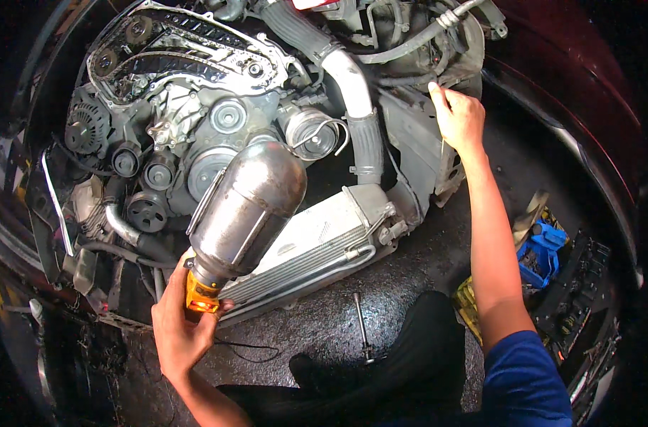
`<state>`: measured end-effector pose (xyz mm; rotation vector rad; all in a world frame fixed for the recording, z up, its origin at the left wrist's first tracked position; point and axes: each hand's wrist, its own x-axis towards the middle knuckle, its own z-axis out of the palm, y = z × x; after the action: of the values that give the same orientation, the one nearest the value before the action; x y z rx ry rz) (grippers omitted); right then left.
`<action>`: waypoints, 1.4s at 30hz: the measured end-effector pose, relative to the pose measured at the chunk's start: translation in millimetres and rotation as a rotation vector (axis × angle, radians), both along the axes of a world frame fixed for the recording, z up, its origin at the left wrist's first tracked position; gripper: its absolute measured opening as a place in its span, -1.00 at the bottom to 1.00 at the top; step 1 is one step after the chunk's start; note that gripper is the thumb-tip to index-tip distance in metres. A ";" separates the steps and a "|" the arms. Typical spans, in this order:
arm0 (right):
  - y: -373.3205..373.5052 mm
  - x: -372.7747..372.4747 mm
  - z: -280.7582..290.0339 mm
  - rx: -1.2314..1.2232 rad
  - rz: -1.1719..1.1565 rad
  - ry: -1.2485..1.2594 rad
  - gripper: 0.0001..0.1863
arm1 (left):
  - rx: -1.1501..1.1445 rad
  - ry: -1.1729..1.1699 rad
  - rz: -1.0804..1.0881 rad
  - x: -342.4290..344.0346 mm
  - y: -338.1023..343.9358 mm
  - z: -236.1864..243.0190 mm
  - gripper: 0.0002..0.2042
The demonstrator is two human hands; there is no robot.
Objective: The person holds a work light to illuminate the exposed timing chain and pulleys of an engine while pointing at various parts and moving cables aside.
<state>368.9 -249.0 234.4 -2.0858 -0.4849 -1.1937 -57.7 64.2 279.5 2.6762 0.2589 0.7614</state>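
In my left hand (181, 324) is a work lamp (249, 206) with a rounded metal shade and a yellow handle, its fingers wrapped round the handle. An orange glow shows at the handle's end. The lamp's shade hangs over the front of an open car engine (228, 117), hiding some of its lower pulleys. Above the lamp, the timing chain (196, 58) lies exposed inside its housing. Off to the right, my right hand (459, 117) is closed, thumb uppermost, beside a grey panel (413, 135). Whatever its fingers may hold is hidden.
An intercooler (317, 231) slants across the front, joined to a thick hose (367, 146). A long-handled tool (363, 327) lies on the wet dark floor between my legs. A blue container (541, 256) and black parts (577, 292) sit at the right.
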 end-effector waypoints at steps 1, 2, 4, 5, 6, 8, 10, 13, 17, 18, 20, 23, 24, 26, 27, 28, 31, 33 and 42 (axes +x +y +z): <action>-0.2 0.7 -0.4 0.004 0.005 -0.010 -0.42 | 0.000 0.000 -0.001 0.4 -0.2 -0.2 -0.21; -0.9 1.2 -0.9 0.004 0.004 -0.009 -0.42 | -0.015 0.002 -0.006 0.9 -0.5 -0.4 -0.20; -0.3 0.8 -1.1 0.017 0.027 -0.021 -0.42 | -0.029 0.004 -0.009 2.3 -0.3 -0.5 -0.20; -0.3 0.8 -0.8 0.017 0.027 -0.020 -0.42 | 0.007 -0.020 -0.022 3.8 -0.1 -0.3 -0.20; -0.7 1.3 -0.6 0.010 0.018 -0.017 -0.43 | 0.043 -0.044 -0.035 4.6 0.1 -0.5 -0.19; -1.0 1.5 -0.9 0.004 0.010 -0.013 -0.43 | 0.036 -0.049 -0.029 4.4 1.2 -1.5 -0.19; -0.8 1.0 -0.7 0.001 0.012 -0.018 -0.43 | 0.029 -0.053 -0.023 4.3 1.2 -1.5 -0.20; -0.7 -0.3 -0.4 0.008 0.017 -0.013 -0.43 | 0.040 -0.041 -0.001 4.0 -0.1 0.3 -0.21; -1.7 0.6 -0.7 0.011 0.018 -0.018 -0.43 | 0.010 -0.042 -0.002 3.8 -0.2 1.6 -0.22; -1.4 0.2 -0.9 0.009 0.015 -0.016 -0.43 | -0.002 -0.042 -0.004 3.5 -0.2 2.1 -0.22; -0.6 -0.5 -1.2 0.007 0.014 -0.015 -0.44 | 0.004 -0.054 -0.008 3.6 1.7 0.8 -0.22; 0.2 -0.7 -1.4 0.011 0.008 -0.026 -0.44 | 0.034 -0.077 -0.018 3.2 4.5 -1.7 -0.22; 0.0 -0.7 -0.9 0.011 0.012 -0.007 -0.45 | 0.057 -0.090 -0.025 2.8 5.2 -1.9 -0.21; 0.1 -1.5 -0.7 0.010 0.021 0.008 -0.45 | 0.062 -0.086 -0.021 1.9 5.2 -0.5 -0.21; 0.1 -1.4 -0.6 0.016 0.020 0.001 -0.45 | 0.065 -0.080 -0.021 1.5 5.2 0.3 -0.21; 0.2 -1.4 -0.5 0.021 0.020 -0.006 -0.46 | 0.065 -0.085 -0.015 1.8 5.8 0.9 -0.21; -0.5 -3.7 0.6 0.020 0.006 0.022 -0.46 | 0.058 -0.099 -0.036 1.1 6.3 1.6 -0.21; -0.3 -2.3 0.0 0.019 0.019 0.018 -0.47 | -0.058 -0.044 0.037 -1.7 4.5 2.4 -0.23; 1.7 -4.7 0.5 0.039 0.048 0.004 -0.50 | -0.010 -0.032 0.015 -5.3 6.5 7.8 -0.20</action>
<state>364.2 -247.3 234.9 -2.0326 -0.5030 -1.1618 -63.0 70.7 287.4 2.6529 0.2745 0.8040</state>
